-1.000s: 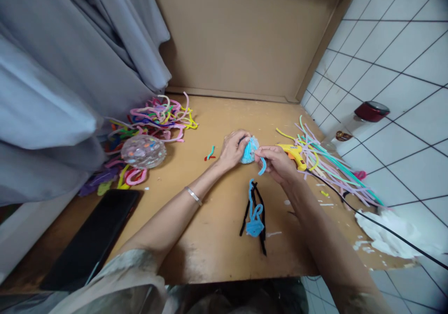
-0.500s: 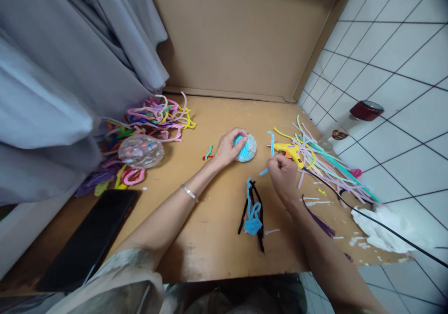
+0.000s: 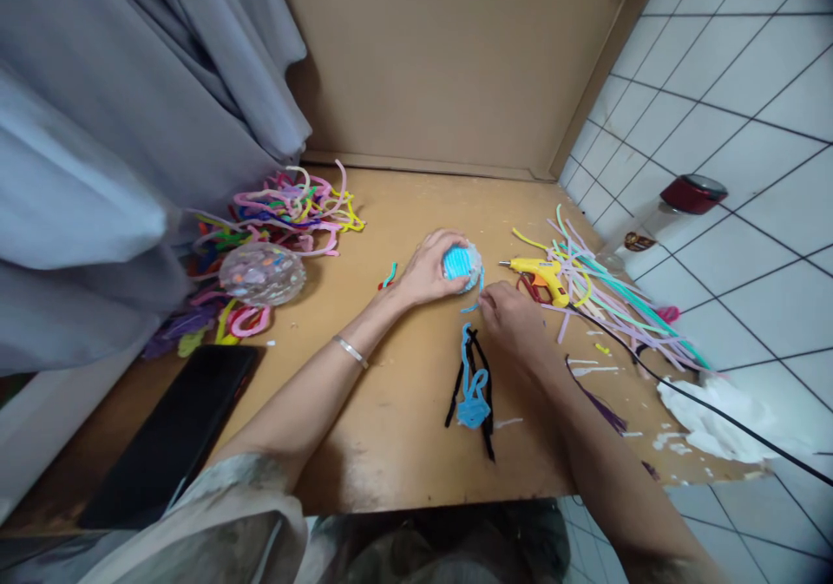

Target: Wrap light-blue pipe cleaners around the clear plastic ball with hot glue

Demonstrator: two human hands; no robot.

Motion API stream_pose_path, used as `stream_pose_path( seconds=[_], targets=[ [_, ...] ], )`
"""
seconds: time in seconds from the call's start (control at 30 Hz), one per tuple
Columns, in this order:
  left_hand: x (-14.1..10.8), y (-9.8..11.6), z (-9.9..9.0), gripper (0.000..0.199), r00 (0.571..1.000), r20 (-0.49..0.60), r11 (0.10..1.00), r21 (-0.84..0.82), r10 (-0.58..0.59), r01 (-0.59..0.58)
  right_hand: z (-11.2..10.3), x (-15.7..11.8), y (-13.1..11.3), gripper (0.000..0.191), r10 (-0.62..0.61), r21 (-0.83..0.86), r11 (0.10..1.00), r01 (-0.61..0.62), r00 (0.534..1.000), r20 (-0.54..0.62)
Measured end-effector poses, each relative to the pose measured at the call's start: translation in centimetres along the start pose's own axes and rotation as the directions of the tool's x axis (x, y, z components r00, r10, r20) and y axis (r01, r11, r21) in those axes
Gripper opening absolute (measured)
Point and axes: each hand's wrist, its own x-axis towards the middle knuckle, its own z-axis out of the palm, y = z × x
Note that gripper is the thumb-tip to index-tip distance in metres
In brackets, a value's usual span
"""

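My left hand (image 3: 432, 270) is wrapped round the left side of a ball (image 3: 461, 265) with a bright blue striped face and a pale, clear-looking rim. Just right of the ball, my right hand (image 3: 511, 313) pinches a thin blue pipe cleaner (image 3: 480, 287), whose upper end is at the ball's right edge. Whether the two touch is too small to tell. Below the hands lies a blue coiled piece (image 3: 474, 410) with loops, over black pipe cleaners (image 3: 489, 393). A yellow glue gun (image 3: 547, 278) lies right of my right hand.
Colourful pipe cleaners (image 3: 292, 211) are heaped at the left beside a clear dotted ball (image 3: 262, 273). A black phone (image 3: 175, 432) lies front left. More pipe cleaners (image 3: 625, 298), a red-lidded jar (image 3: 693, 193), white tissue (image 3: 716, 419) and a black cord (image 3: 657, 384) are at the right.
My right hand has moved left with the blue pipe cleaner, from beside the glue gun to the ball. The ball has turned in my left hand, showing more of its blue face.
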Motion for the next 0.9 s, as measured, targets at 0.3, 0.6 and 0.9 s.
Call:
stream_pose_path(
  seconds=[0.3,0.6,0.9],
  targets=[
    [0.0,0.8,-0.8,0.05,0.998,0.067,0.985,0.173,-0.016,0.005,0.7,-0.2,1.0,0.034,-0.394,0.352,0.887,0.3,0.888,0.236],
    [0.2,1.3,-0.9,0.037,0.998,-0.051,0.991,0.134,0.028,-0.021,-0.9,0.8,3.3,0.022,-0.454,0.662,0.725,0.188,0.854,0.255],
    [0.2,6.1,-2.3,0.046,0.987,0.07,0.935,-0.317,-0.144,0.159,-3.7,0.7,3.3,0.025,-0.355,0.792,0.599,0.12,0.926,0.129]
  ],
)
